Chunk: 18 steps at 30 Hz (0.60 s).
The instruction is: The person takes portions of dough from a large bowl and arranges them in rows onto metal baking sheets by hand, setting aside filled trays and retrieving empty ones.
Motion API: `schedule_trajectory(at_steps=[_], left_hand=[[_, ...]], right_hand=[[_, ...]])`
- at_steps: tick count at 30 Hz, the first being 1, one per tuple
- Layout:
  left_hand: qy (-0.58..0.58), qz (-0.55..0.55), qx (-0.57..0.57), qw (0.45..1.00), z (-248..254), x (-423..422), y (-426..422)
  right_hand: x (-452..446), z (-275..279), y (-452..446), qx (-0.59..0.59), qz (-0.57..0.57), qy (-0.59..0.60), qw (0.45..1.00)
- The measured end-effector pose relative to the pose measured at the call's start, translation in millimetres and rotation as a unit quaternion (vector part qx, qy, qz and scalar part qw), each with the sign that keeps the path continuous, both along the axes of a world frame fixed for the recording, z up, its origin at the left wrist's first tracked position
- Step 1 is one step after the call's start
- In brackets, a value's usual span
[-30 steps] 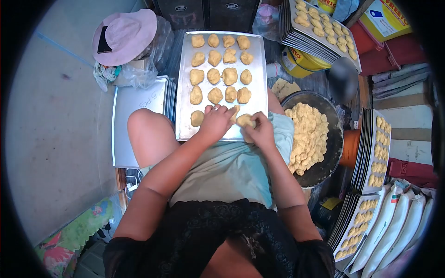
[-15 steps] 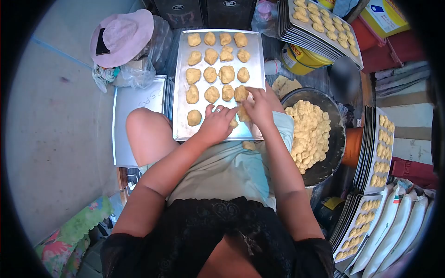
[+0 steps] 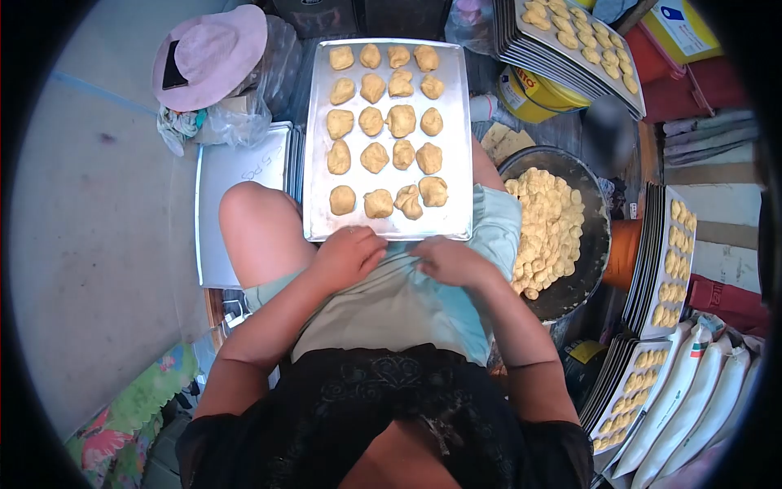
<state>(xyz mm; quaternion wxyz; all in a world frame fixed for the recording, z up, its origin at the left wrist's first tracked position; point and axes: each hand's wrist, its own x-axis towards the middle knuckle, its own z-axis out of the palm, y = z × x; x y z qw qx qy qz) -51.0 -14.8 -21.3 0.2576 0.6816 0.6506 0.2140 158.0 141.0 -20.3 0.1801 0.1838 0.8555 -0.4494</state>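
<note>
A metal tray (image 3: 322,226) rests across the lap, with rows of rough yellow dough pieces (image 3: 375,157) on it. In the row closest to the body, a folded dough piece (image 3: 408,202) nearly touches a rounder one (image 3: 433,191). My left hand (image 3: 350,257) is at the tray's near edge, left of centre, its fingers curled together. Just below that edge, further right, my right hand (image 3: 446,259) lies over the shorts (image 3: 383,301) with bent fingers. Whatever either hand may hold is hidden under the fingers.
A black tub (image 3: 599,261) of dough pieces (image 3: 547,228) stands at the right. Stacked trays (image 3: 669,269) with shaped dough are beyond it, beside white packs (image 3: 680,399). A yellow bucket (image 3: 533,96) sits at upper right, a pink hat (image 3: 216,57) at upper left.
Both hands have left the dough and moved back to the tray's near edge. The last row's pieces at the right now lie uncovered. The loose piece on the shorts is no longer visible.
</note>
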Motion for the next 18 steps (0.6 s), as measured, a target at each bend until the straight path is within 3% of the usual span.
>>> schedule_trajectory(at_steps=[3, 6, 7, 9, 11, 12, 14, 17, 18], left_hand=[[-0.038, -0.092, -0.064, 0.993, -11, 1, -9], [0.004, -0.114, -0.098, 0.989, -65, 6, -27], [0.027, -0.098, -0.146, 0.984, -72, 8, -29], [0.027, -0.066, -0.298, 0.952, -72, 9, -25], [0.005, -0.055, -0.331, 0.942, -76, 8, -27], [0.021, -0.048, -0.331, 0.942, -81, 11, -31], [0.020, -0.128, -0.380, 0.916, -79, 13, -27], [0.049, -0.172, -0.368, 0.912, -91, 26, -42], [0.065, -0.174, -0.351, 0.918, -95, 29, -47]], right_hand=[[-9, -69, -58, 0.158, -0.002, 0.126, 0.979], [-28, -117, -87, 0.228, 0.012, 0.063, 0.971], [-34, -120, -82, 0.105, 0.062, -0.005, 0.992], [-68, -124, -48, -0.142, 0.160, -0.141, 0.967], [-63, -190, -35, -0.144, 0.183, -0.028, 0.972], [-69, -148, -34, -0.141, 0.077, -0.170, 0.972], [-65, -182, -37, -0.198, -0.087, -0.255, 0.942], [-64, -218, -55, 0.019, 0.036, -0.174, 0.984], [-67, -215, -58, -0.007, 0.037, -0.197, 0.980]])
